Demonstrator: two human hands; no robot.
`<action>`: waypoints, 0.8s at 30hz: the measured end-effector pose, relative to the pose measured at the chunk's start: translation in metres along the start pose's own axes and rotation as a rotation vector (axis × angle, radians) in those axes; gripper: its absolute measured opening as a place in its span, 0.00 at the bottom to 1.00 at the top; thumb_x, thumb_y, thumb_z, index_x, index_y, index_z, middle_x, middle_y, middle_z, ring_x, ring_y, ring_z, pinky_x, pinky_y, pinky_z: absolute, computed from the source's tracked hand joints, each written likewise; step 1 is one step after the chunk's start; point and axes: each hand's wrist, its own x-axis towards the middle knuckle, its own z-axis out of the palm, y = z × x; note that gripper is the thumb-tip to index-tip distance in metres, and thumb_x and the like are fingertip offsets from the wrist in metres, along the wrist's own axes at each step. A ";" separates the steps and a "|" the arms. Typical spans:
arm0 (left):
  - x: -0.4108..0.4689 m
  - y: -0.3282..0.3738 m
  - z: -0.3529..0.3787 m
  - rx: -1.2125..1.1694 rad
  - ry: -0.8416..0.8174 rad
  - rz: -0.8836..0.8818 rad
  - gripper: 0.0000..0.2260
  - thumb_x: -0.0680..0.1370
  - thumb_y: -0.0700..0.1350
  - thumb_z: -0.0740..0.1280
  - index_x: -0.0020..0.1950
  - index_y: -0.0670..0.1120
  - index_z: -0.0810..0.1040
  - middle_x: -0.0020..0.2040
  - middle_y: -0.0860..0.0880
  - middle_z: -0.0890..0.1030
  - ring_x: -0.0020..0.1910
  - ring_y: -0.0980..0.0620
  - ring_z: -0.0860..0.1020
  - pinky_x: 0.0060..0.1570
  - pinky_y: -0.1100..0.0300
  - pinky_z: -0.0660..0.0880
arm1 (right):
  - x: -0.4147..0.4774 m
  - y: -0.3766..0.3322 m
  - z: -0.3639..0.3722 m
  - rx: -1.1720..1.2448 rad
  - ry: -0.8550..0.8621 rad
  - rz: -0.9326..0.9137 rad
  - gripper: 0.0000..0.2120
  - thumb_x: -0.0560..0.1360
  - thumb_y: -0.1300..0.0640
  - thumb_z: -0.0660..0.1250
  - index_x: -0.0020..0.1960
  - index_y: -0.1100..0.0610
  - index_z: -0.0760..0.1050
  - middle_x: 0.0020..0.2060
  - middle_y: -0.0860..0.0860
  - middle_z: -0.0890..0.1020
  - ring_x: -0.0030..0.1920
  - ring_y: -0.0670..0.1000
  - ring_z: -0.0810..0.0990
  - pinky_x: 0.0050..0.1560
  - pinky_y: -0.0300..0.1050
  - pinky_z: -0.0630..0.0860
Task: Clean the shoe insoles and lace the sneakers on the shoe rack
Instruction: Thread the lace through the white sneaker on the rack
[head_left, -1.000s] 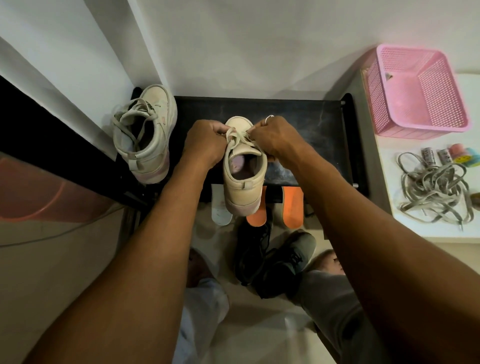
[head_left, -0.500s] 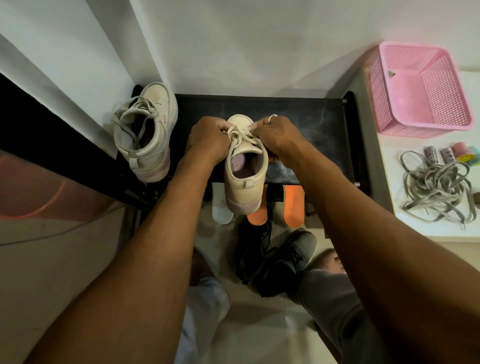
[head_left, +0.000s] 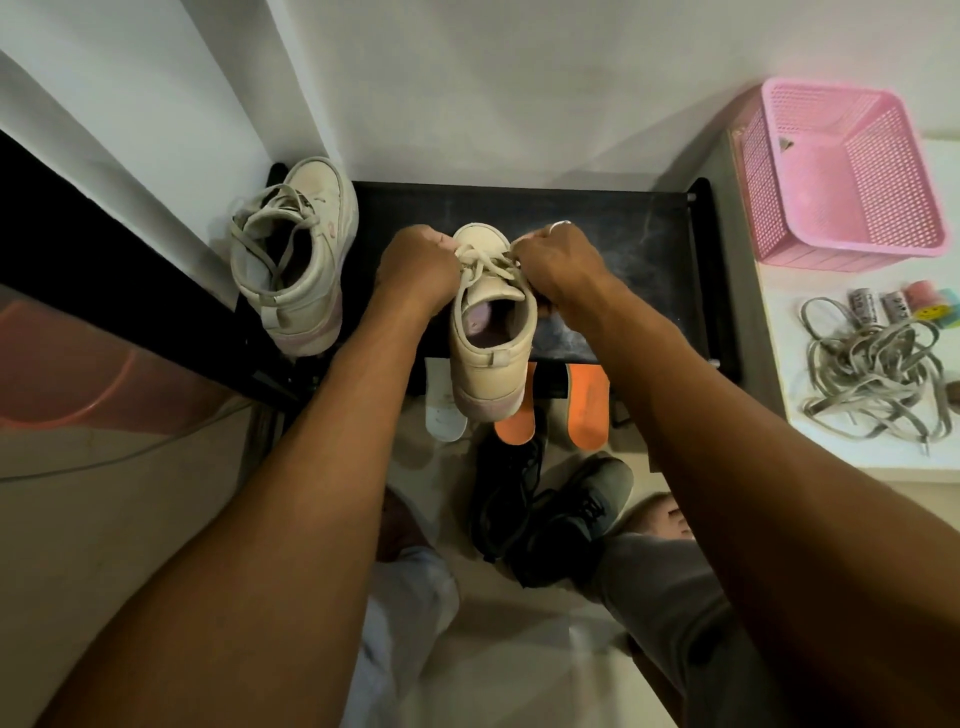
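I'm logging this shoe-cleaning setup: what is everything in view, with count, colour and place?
centre sneaker: 1, cream, rack top middle
left sneaker: 1, cream, rack's left end
shoe rack: 1, black, against wall
insoles: 3, two orange, one white, under rack front
dark sneakers: 2, black-grey, floor
basket: 1, pink, right surface
loose laces: pile, grey, right surface
left hand, right hand: 2, pinching the lace

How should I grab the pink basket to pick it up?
Probably hold the basket by its rim on two opposite sides, coming down from above. It sits open side up, and the rim sticks out all round like a lip for fingers to hook under.
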 end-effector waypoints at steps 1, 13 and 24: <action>-0.001 0.001 -0.005 -0.023 -0.003 -0.026 0.13 0.81 0.47 0.61 0.60 0.48 0.82 0.58 0.47 0.83 0.55 0.46 0.81 0.58 0.49 0.79 | -0.005 -0.004 -0.003 -0.068 0.001 -0.029 0.14 0.79 0.57 0.63 0.59 0.64 0.80 0.43 0.57 0.82 0.41 0.56 0.82 0.44 0.52 0.83; -0.043 -0.010 -0.013 0.188 0.030 0.190 0.12 0.75 0.51 0.73 0.55 0.50 0.78 0.49 0.50 0.81 0.43 0.49 0.82 0.37 0.53 0.82 | -0.041 -0.002 -0.016 -0.417 -0.063 -0.220 0.12 0.74 0.60 0.71 0.56 0.50 0.78 0.46 0.52 0.83 0.45 0.52 0.83 0.51 0.54 0.84; -0.031 -0.025 -0.025 -0.112 -0.019 -0.093 0.11 0.76 0.44 0.72 0.52 0.50 0.71 0.45 0.45 0.83 0.28 0.50 0.84 0.27 0.58 0.80 | -0.044 0.012 -0.019 -0.272 0.095 -0.369 0.14 0.71 0.69 0.67 0.34 0.51 0.78 0.36 0.47 0.83 0.40 0.48 0.83 0.47 0.55 0.84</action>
